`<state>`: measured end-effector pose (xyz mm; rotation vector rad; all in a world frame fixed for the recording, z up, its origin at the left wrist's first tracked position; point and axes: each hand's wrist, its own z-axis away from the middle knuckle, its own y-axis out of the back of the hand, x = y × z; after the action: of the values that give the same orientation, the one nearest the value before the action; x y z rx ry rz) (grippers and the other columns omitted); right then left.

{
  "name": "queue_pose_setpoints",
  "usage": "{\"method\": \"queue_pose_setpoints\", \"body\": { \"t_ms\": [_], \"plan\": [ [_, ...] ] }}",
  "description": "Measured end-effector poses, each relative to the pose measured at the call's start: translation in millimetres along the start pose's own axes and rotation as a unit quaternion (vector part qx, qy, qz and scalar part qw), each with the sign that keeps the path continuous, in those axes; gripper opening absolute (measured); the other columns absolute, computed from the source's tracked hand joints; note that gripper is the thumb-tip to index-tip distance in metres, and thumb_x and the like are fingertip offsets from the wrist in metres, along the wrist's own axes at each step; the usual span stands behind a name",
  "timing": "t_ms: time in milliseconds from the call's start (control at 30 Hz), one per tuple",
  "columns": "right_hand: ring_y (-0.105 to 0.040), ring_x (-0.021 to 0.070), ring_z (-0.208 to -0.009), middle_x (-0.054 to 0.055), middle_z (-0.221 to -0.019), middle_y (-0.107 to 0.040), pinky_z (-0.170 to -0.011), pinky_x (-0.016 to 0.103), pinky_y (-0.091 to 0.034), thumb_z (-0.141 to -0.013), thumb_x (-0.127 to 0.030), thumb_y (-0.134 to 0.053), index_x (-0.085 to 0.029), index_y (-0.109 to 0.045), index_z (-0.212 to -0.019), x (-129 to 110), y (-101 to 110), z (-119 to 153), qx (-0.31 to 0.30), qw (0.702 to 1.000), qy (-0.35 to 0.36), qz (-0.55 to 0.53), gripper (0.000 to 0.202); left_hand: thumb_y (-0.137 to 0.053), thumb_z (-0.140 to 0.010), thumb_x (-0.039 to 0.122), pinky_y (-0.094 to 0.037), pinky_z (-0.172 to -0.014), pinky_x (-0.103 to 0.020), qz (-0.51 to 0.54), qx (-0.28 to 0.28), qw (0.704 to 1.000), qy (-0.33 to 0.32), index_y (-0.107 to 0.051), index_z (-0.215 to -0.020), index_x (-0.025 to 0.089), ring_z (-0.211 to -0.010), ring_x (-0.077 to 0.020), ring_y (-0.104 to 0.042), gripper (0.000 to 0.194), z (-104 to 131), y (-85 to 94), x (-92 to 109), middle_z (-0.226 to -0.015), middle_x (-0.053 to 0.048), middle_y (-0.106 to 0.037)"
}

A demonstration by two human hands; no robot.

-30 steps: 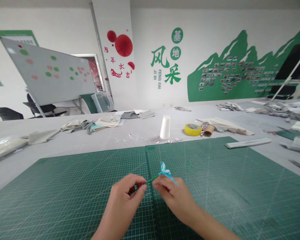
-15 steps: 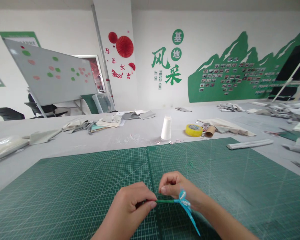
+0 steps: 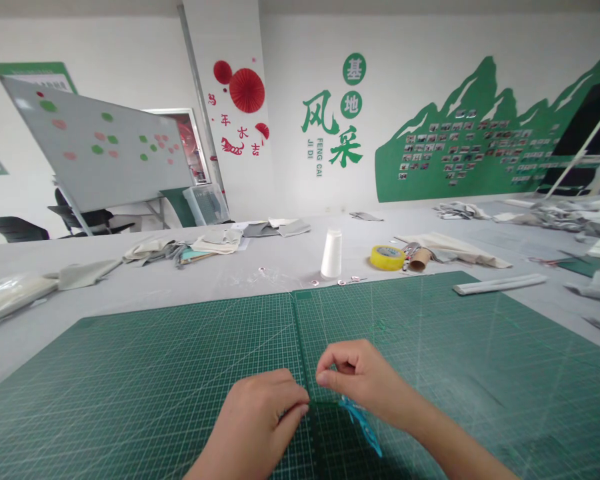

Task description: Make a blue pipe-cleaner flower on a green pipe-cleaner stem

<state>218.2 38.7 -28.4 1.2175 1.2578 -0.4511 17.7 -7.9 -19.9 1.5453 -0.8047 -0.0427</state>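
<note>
In the head view, the left hand [image 3: 263, 420] pinches the end of a thin green stem [image 3: 325, 403] between thumb and fingertips, the stem reaching sideways to a blue ornament [image 3: 361, 425] that hangs over the cutting mats [image 3: 180, 373], just below the right hand [image 3: 363, 380]. The right hand is curled with thumb and forefinger brought close together, though whether anything fine is gripped there cannot be made out. Beyond the mats, a white thread cone [image 3: 332, 255] stands upright on the table [image 3: 230, 267], with a yellow tape roll [image 3: 387, 258] near a brown cardboard tube [image 3: 420, 259].
</note>
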Motion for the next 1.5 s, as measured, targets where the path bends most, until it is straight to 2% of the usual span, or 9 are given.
{"method": "queue_pose_setpoints", "body": {
  "t_ms": [67, 167, 333, 567, 867, 1000, 1200, 1367, 1500],
  "plan": [
    [-0.045, 0.0098, -0.054, -0.005, -0.057, -0.054, -0.052, 0.022, -0.030, -0.082, -0.018, -0.064, -0.018, -0.068, -0.070, -9.6, -2.5, 6.1, 0.023, 0.995, 0.045, 0.083, 0.012, -0.056, -0.087, 0.009, -0.039, -0.060, -0.023, -0.022, 0.015, 1.000, 0.004, -0.064, -0.070, 0.021, -0.067, -0.0144, -0.060, 0.022, 0.2, -0.8, -1.3, -0.070, 0.004, -0.061],
    [-0.055, 0.0121, -0.062, -0.002, -0.068, -0.064, -0.058, 0.024, -0.035, -0.087, -0.018, -0.057, -0.019, -0.066, -0.075, -17.5, -6.9, 14.5, 0.049, 0.976, 0.109, 0.180, 0.015, -0.052, -0.089, 0.011, -0.040, -0.059, -0.024, -0.044, 0.046, 0.998, 0.012, -0.065, -0.073, 0.022, -0.067, -0.0155, -0.060, 0.023, 0.9, -1.8, -3.7, -0.071, 0.003, -0.061],
    [-0.057, 0.0139, -0.059, 0.000, -0.066, -0.063, -0.055, 0.027, -0.033, -0.092, -0.018, -0.047, -0.019, -0.063, -0.075, -18.6, -12.9, 20.7, 0.079, 0.948, 0.167, 0.260, 0.023, -0.047, -0.092, 0.017, -0.045, -0.064, -0.029, -0.048, 0.103, 0.993, 0.030, -0.068, -0.084, 0.024, -0.071, -0.0184, -0.062, 0.023, 2.1, -3.0, -8.7, -0.077, 0.001, -0.064],
    [-0.058, 0.0141, -0.056, 0.000, -0.064, -0.063, -0.053, 0.028, -0.031, -0.090, -0.014, -0.044, -0.018, -0.063, -0.075, -16.7, -23.5, 22.2, 0.081, 0.934, 0.190, 0.293, 0.025, -0.046, -0.094, 0.021, -0.046, -0.067, -0.029, 0.011, 0.176, 0.983, 0.059, -0.067, -0.087, 0.023, -0.074, -0.0177, -0.063, 0.021, 2.0, -3.0, -11.9, -0.082, 0.001, -0.066],
    [-0.049, 0.0133, -0.050, -0.001, -0.060, -0.057, -0.049, 0.029, -0.023, -0.087, -0.011, -0.040, -0.018, -0.052, -0.069, -10.7, -34.4, 23.2, 0.063, 0.919, 0.177, 0.345, 0.023, -0.049, -0.092, 0.023, -0.045, -0.066, -0.029, 0.048, 0.185, 0.977, 0.097, -0.067, -0.085, 0.024, -0.072, -0.0171, -0.062, 0.019, 2.2, -1.0, -13.9, -0.079, 0.002, -0.066],
    [-0.045, 0.0116, -0.051, -0.003, -0.060, -0.054, -0.051, 0.027, -0.024, -0.091, -0.014, -0.040, -0.019, -0.050, -0.068, -8.9, -35.7, 18.8, 0.051, 0.950, 0.115, 0.286, 0.025, -0.051, -0.092, 0.023, -0.045, -0.066, -0.028, 0.058, 0.191, 0.975, 0.101, -0.067, -0.085, 0.024, -0.073, -0.0171, -0.062, 0.018, 3.0, -0.9, -12.7, -0.079, 0.002, -0.066],
    [-0.043, 0.0117, -0.057, -0.005, -0.059, -0.047, -0.055, 0.024, -0.029, -0.090, -0.024, -0.051, -0.019, -0.059, -0.070, 4.6, -33.0, 5.8, 0.032, 0.998, 0.014, 0.055, 0.022, -0.053, -0.091, 0.024, -0.043, -0.061, -0.026, 0.120, 0.199, 0.969, 0.084, -0.068, -0.081, 0.024, -0.067, -0.0156, -0.060, 0.018, 0.9, 2.2, -11.1, -0.073, 0.002, -0.064],
    [-0.041, 0.0130, -0.060, -0.004, -0.060, -0.044, -0.058, 0.025, -0.032, -0.085, -0.032, -0.060, -0.018, -0.062, -0.069, 20.1, -31.1, -2.4, 0.016, 0.991, -0.035, -0.127, 0.021, -0.054, -0.091, 0.023, -0.043, -0.060, -0.025, 0.159, 0.182, 0.970, 0.039, -0.069, -0.081, 0.023, -0.065, -0.0149, -0.059, 0.018, -0.5, 4.9, -8.0, -0.071, 0.002, -0.065],
    [-0.042, 0.0127, -0.059, -0.004, -0.061, -0.047, -0.058, 0.025, -0.034, -0.082, -0.037, -0.065, -0.018, -0.064, -0.069, 17.9, -25.0, -2.9, 0.012, 0.987, -0.027, -0.160, 0.024, -0.054, -0.091, 0.021, -0.042, -0.059, -0.024, 0.176, 0.169, 0.970, 0.017, -0.069, -0.080, 0.022, -0.065, -0.0146, -0.059, 0.019, 0.0, 7.4, -5.6, -0.070, 0.001, -0.064]
  ]
}}
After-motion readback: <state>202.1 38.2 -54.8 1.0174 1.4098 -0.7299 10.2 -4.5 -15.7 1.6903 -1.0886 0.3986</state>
